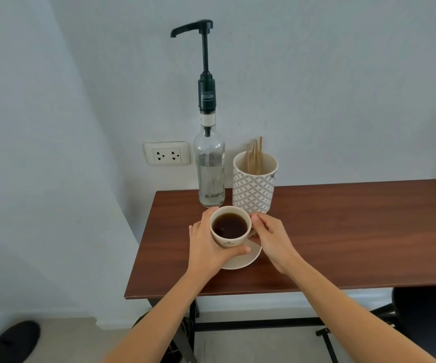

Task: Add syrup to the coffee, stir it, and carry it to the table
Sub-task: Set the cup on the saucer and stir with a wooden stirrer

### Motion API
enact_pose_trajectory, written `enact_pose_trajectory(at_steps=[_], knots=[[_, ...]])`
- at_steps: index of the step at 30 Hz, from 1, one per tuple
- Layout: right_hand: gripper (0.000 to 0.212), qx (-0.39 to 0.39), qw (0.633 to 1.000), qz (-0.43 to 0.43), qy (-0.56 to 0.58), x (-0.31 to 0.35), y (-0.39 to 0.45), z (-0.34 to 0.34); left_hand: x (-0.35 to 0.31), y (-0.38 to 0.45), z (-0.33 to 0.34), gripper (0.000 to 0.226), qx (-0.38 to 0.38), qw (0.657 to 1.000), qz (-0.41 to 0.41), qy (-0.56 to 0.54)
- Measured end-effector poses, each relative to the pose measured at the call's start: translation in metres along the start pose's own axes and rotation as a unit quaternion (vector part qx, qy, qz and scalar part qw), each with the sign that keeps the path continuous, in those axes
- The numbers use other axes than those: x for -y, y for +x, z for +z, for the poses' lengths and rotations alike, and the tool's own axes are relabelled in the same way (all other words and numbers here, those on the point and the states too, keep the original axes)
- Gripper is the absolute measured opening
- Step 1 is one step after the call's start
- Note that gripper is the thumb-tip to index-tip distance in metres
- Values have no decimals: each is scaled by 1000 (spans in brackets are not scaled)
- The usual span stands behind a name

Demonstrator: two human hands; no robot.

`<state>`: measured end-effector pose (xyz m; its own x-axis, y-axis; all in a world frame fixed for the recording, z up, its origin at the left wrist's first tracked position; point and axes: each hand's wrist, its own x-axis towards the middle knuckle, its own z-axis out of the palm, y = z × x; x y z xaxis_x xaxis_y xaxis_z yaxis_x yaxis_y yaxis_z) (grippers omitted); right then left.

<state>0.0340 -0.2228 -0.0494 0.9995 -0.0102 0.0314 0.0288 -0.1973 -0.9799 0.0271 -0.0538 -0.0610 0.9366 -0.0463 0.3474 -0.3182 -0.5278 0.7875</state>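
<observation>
Both hands' fingers (240,249) clasped around coffee cup (229,226), syrup bottle (210,169) and stirrer holder (254,183) just behind.

cup (229,241): cream, dark brown coffee
saucer (248,259): cream
holder (254,187): white, grey lattice pattern
pump (204,43): black
desk (342,231): reddish-brown woodgrain

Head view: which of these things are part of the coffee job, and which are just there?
Part of the job:
coffee cup, held by left hand and right hand
saucer
syrup bottle
stir sticks in patterned holder
table

Just there:
wall socket
black chair
</observation>
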Motion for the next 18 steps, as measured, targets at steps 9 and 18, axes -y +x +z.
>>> enact_pose_trajectory(at_steps=[9, 18], knots=[[31, -207, 959, -147, -127, 53, 18, -40, 0, -4, 1, 113, 3, 996, -80, -26], [12, -64, 914, -231, -328, 85, 68, -49, 0, -8, -3, 98, 6, 995, -86, -41]])
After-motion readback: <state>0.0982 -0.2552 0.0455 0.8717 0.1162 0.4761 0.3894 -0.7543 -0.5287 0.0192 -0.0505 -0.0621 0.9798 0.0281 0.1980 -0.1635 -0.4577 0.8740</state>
